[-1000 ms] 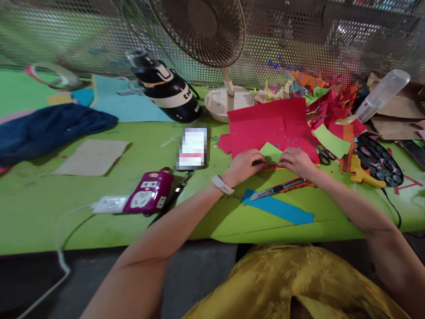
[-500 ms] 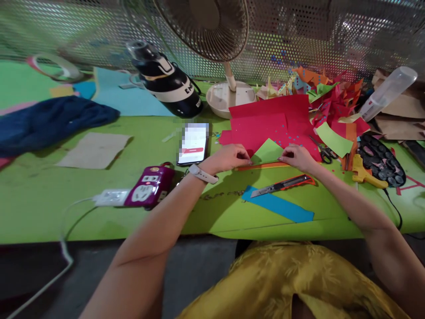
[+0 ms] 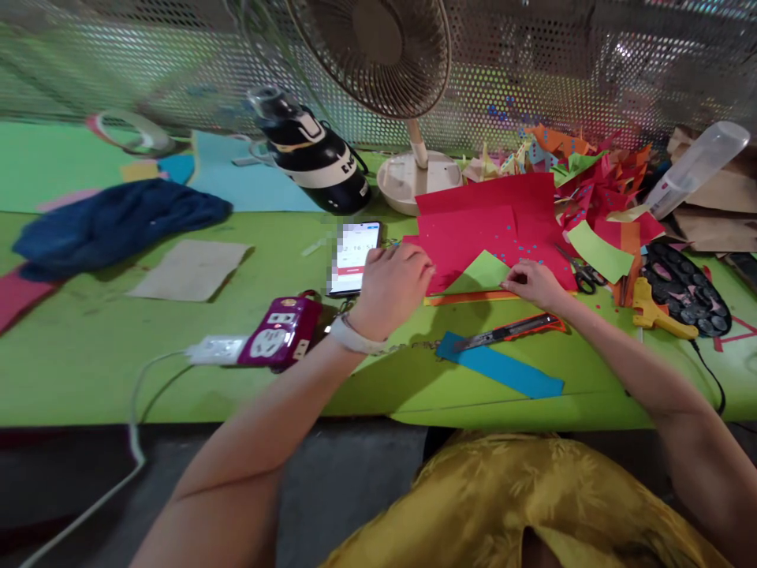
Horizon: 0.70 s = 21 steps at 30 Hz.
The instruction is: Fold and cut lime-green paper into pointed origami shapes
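My left hand (image 3: 393, 288) is above the table beside the phone (image 3: 355, 256), overlapping the screen's lower right edge from this angle. Its fingers are loosely bent and slightly apart, and I see nothing in them. With my right hand (image 3: 535, 284) I pinch the right end of a light green piece of paper (image 3: 482, 272), folded to a pointed shape. An orange paper strip (image 3: 467, 299) lies along its lower edge. Behind are red paper sheets (image 3: 467, 225) dotted with small blue bits. A utility knife (image 3: 512, 330) rests partly on a blue paper strip (image 3: 502, 367) in front.
A purple power adapter (image 3: 281, 331) with a white plug sits left of my forearm. A black bottle (image 3: 319, 162) and a fan (image 3: 417, 173) stand behind. On the right are scissors (image 3: 585, 280), a yellow glue gun (image 3: 656, 312), a black tray (image 3: 686, 288) and heaped paper scraps (image 3: 591, 177).
My left hand has let go of the paper's left end and moved left to the phone. My right hand stays at the paper's right end. The view has shifted slightly.
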Motion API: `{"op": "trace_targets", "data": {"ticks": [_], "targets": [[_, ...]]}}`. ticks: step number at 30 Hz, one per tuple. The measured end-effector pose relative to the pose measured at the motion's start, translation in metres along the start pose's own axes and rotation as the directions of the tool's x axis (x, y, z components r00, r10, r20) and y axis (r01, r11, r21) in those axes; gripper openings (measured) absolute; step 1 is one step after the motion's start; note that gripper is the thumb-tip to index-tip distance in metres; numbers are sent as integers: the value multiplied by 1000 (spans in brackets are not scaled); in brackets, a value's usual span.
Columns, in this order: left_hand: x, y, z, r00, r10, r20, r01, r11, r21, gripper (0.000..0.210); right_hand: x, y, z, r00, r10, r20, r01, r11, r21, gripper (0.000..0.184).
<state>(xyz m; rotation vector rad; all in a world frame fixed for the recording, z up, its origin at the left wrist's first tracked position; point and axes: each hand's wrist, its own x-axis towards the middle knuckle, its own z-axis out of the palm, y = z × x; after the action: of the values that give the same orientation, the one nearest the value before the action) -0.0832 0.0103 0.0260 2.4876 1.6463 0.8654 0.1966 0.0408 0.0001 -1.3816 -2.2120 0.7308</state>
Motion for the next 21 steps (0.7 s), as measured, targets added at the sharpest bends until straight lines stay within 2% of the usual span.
{"op": "trace_targets", "data": {"ticks": [1, 4, 6, 10, 14, 21], "targets": [[-6, 14, 4, 999, 42, -11, -41, 999, 35, 34, 0, 0, 0, 1000, 0, -3, 0, 1000, -2, 15], [-25, 52, 25, 955, 244, 167, -245, 969, -15, 54, 0, 1, 1, 1000, -1, -22, 1, 1000, -11, 16], [-34, 64, 40, 931, 276, 240, -275, 961, -35, 73, 0, 2, 2, 999, 2, -34, -2, 1000, -7, 16], [-37, 58, 57, 922, 257, 291, -258, 965, -33, 91, -1, 0, 2, 1000, 9, -29, -9, 1000, -5, 15], [-37, 53, 57, 914, 259, 314, -261, 965, -36, 96, -2, 0, 0, 1000, -5, -2, 5, 1000, -17, 14], [-44, 62, 53, 916, 236, 324, -243, 970, -19, 101, -4, 3, -1, 997, -74, 26, 75, 996, -40, 10]]}}
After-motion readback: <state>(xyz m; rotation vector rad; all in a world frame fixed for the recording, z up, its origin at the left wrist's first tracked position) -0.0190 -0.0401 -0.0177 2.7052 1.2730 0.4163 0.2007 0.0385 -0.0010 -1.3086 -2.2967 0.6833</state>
